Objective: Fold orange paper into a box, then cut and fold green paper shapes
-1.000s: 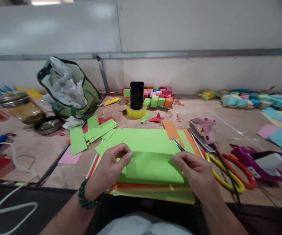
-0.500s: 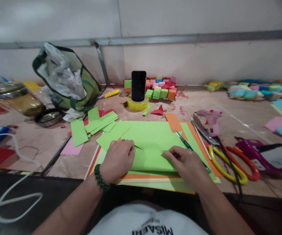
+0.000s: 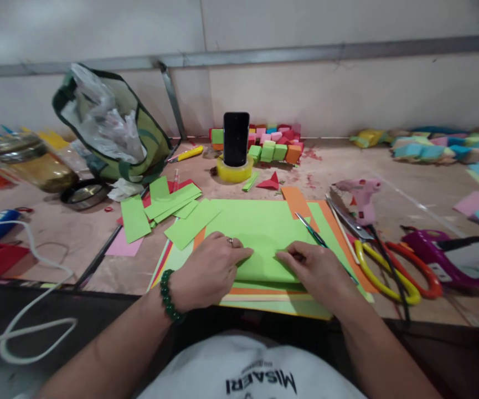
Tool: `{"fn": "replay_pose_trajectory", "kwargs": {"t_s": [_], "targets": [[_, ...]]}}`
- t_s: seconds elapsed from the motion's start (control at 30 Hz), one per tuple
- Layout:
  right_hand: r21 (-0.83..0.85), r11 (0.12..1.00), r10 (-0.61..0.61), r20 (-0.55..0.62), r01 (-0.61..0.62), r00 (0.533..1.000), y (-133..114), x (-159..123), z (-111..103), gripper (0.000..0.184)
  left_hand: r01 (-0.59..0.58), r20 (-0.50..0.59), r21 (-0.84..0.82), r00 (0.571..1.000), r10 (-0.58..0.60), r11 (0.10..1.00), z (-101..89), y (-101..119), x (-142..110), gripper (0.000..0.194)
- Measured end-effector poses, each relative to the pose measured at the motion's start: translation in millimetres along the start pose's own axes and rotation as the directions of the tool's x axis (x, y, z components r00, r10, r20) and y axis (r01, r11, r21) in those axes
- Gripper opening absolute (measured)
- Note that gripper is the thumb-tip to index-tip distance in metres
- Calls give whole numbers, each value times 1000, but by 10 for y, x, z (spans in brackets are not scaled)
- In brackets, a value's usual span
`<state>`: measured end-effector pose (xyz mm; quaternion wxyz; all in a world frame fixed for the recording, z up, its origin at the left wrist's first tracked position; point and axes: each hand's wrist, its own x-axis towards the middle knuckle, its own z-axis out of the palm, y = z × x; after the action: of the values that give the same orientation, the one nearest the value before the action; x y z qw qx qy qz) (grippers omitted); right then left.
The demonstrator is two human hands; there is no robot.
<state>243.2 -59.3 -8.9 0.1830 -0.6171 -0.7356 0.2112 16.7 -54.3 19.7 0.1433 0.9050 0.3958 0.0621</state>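
Observation:
A bright green sheet of paper (image 3: pixel 259 221) lies on a stack of coloured sheets (image 3: pixel 281 306), its near edge curled over in a fold. My left hand (image 3: pixel 212 269), with a green bead bracelet, is closed at the left part of that fold. Its index finger points right along the paper and its thumb is hidden. At the right part my right hand (image 3: pixel 316 269) pinches the paper between thumb and fingers. Scissors with dark green handles (image 3: pixel 316 237) lie partly under this hand. Green cut strips (image 3: pixel 173 202) are left of the sheet.
A phone (image 3: pixel 236 138) stands in a yellow tape roll (image 3: pixel 234 170) behind the sheet. Large scissors (image 3: pixel 366 266), a pink glue gun (image 3: pixel 361 199) and a purple tool (image 3: pixel 438 257) lie to the right. A green bag (image 3: pixel 152 138) and a jar (image 3: pixel 35 163) are at left.
My left hand has moved slightly right along the fold and its index finger is now stretched out. My right hand keeps its pinch. The view has shifted slightly.

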Motion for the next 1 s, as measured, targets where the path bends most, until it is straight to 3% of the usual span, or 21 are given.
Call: {"fn": "replay_pose_trajectory", "kwargs": {"t_s": [0.07, 0.13, 0.23, 0.3, 0.37, 0.5, 0.67, 0.8, 1.0], "targets": [[-29, 1000, 7, -6, -7, 1000, 5, -3, -53, 30, 2, 30, 9, 1000, -2, 1000, -55, 63, -43, 32], [-88, 995, -51, -121, 40, 991, -7, -23, -125, 27, 20, 45, -7, 999, -20, 1000, -97, 116, -83, 33], [-206, 927, -360, -245, 314, 900, -99, -81, -218, 25, 37, 79, -11, 996, -36, 999, -131, 162, -125, 39], [-216, 829, -548, -133, 516, 826, -198, -117, -225, 29, 29, 112, -6, 993, -29, 1000, -142, 172, -140, 42], [-178, 777, -614, -2, 604, 789, -286, -130, -178, 29, 19, 138, -7, 990, -17, 1000, -151, 169, -149, 45], [-92, 746, -646, 141, 660, 750, -351, -107, -48, 24, 5, 167, -37, 986, 1, 999, -174, 144, -162, 49], [-62, 785, -592, 221, 617, 775, -340, -149, -55, 19, 24, 208, -89, 978, -5, 996, -208, 101, -180, 51], [-84, 784, -589, 216, 615, 779, -338, -193, -77, 18, 21, 210, -119, 978, 5, 993, -200, 69, -177, 52], [-146, 652, -701, 258, 744, 664, -350, -169, 26, 20, -11, 190, -130, 981, 36, 992, -180, 69, -167, 43]]}}
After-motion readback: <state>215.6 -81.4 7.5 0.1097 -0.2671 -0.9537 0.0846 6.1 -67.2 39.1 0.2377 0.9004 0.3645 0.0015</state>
